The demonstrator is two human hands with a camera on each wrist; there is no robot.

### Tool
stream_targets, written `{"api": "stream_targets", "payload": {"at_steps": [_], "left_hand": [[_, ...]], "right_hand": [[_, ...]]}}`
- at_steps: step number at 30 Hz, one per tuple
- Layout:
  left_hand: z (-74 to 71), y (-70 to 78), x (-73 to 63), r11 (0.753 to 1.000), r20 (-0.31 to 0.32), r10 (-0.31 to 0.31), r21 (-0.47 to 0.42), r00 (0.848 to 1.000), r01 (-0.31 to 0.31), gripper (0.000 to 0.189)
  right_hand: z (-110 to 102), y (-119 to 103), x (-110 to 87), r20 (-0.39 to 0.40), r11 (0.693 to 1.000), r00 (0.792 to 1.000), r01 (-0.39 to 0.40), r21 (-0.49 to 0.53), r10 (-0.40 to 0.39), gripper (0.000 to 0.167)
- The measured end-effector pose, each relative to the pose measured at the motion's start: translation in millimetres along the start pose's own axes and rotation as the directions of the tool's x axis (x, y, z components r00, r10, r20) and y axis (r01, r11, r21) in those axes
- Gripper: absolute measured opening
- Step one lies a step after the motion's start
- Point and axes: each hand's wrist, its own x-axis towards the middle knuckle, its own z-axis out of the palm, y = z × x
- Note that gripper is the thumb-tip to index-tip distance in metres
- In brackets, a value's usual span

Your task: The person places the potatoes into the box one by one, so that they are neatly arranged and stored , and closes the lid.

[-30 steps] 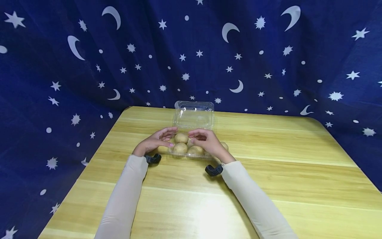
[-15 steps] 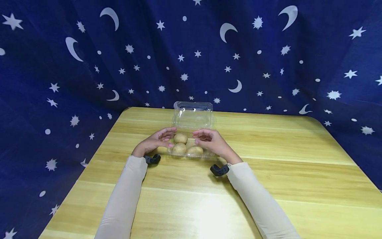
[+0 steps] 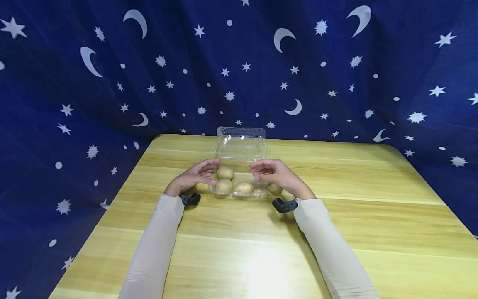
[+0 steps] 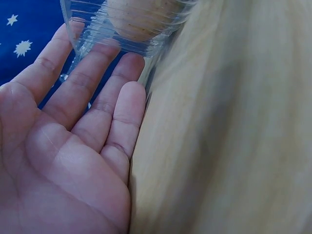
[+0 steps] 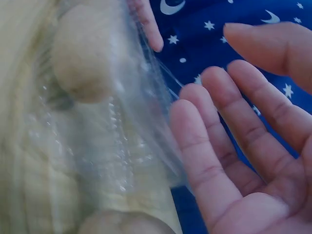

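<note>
Because the clear plastic clamshell box is thin, crackly and weighted by loose potatoes, I am judging its two short side walls the best hold. It is sitting toward the table's far edge. My left hand and right hand are flanking it, fingers relaxed and apart, gripping nothing.

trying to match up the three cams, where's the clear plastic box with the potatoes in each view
Head: the clear plastic box sits mid-table between both hands, lid up at the back.
Left wrist: its ribbed corner is at top centre, against the left hand fingers.
Right wrist: its wall fills the left half, beside the right hand.
Shared landmark: the wooden table.
</note>
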Motion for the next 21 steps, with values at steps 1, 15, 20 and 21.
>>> {"api": "stream_targets", "payload": {"at_steps": [1,15,20,21], "left_hand": [[0.2,0.4,-0.2,1.000,-0.001,-0.002,0.002,1.000,0.002,0.087],[1.5,2.3,-2.5,1.000,-0.006,-0.003,-0.003,1.000,0.003,0.088],[0.4,0.8,-1.5,1.000,-0.002,-0.002,-0.012,1.000,0.002,0.089],[0.1,0.5,-1.3,1.000,-0.001,-0.002,-0.015,1.000,0.002,0.089]], "right_hand": [[-2,-1,-1.0,0.003,1.000,1.000,-0.006,0.004,0.006,0.048],[-21,4,-7.7,-0.020,1.000,1.000,-0.008,-0.029,0.008,0.046],[-27,7,-10.2,-0.048,0.999,0.999,-0.010,-0.037,0.008,0.047],[-28,9,-10.7,-0.053,0.999,0.999,-0.010,-0.037,0.008,0.047]]}}
